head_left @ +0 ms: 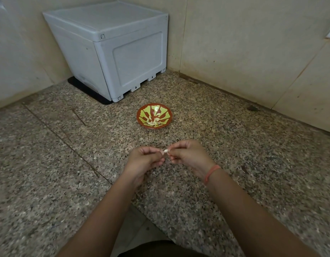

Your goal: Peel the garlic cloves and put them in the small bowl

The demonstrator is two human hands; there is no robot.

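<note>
A small whitish garlic clove (165, 150) is pinched between the fingertips of both hands, just above the speckled granite counter. My left hand (144, 160) holds its left end with curled fingers. My right hand (188, 154), with an orange thread band on the wrist, pinches the right end. Beyond the hands sits the small bowl (141, 118), red-brown with a yellow-green pattern, holding several pale garlic pieces (153, 123) near its front.
A grey plastic box (112, 49) stands on a black mat in the back corner. Beige tiled walls close the counter at left and right. The granite counter (253, 154) has a notch in its front edge between my forearms.
</note>
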